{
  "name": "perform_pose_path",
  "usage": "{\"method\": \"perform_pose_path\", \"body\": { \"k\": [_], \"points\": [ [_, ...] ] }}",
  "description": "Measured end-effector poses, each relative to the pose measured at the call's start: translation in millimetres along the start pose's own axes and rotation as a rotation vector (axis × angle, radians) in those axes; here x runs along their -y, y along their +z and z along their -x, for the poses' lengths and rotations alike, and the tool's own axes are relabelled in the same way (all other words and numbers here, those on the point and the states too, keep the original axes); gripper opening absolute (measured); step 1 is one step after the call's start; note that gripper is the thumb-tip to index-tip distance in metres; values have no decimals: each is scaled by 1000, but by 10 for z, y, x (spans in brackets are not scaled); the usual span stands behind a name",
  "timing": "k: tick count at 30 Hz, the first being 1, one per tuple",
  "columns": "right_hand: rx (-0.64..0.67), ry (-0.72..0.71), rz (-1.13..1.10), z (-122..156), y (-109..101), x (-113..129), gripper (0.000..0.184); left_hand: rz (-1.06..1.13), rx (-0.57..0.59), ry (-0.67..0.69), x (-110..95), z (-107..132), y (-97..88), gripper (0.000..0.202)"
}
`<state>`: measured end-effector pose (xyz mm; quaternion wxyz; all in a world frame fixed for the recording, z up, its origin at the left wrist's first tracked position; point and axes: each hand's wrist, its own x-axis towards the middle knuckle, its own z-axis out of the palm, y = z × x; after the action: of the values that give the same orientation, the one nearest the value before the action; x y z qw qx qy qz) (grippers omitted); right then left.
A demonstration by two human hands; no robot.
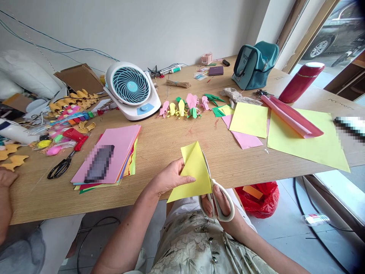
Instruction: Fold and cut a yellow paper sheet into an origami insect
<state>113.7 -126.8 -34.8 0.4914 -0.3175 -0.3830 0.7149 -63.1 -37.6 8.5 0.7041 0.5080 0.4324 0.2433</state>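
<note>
Over the near edge of the desk [171, 140], above the lap: folded yellow paper [194, 171], triangular, apex pointing away. Pinched at its left side by the left hand [168, 177], thumb on top, fingers shut on the sheet. Gripped in the right hand [221, 207], just below and right of the paper: white-handled scissors [218, 201], thumb and fingers through the loops. Blades aimed up along the right edge of the triangle; cannot tell how far apart they are, being partly behind the sheet.

Judged step: cutting along that right edge. To do it well:
- pinch the layers flat and flush so they do not slide;
- hold the left fingers well clear of the blade line;
- cut with the inner part of the blades, in long strokes;
- feed the paper to the scissors rather than twisting the wrist.

Left of the left fingers: stack of coloured sheets [119, 148], then black scissors [61, 167]. Beyond the fingertips: row of paper figures [182, 107]. Right of the right fingers: loose yellow sheets [248, 120]. Far left, well apart: another person's hand [5, 177] at the desk edge.
</note>
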Motion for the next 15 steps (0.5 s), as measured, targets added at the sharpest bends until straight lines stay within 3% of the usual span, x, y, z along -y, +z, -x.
{"method": "perform_pose_path", "body": {
  "k": [5,15],
  "points": [
    [25,-25,113,-11,24,102,57,-16,18,4,4,11,3,64],
    [36,-41,99,-12,14,94,56,-68,21,1,55,5,-41,62]
  ]
}}
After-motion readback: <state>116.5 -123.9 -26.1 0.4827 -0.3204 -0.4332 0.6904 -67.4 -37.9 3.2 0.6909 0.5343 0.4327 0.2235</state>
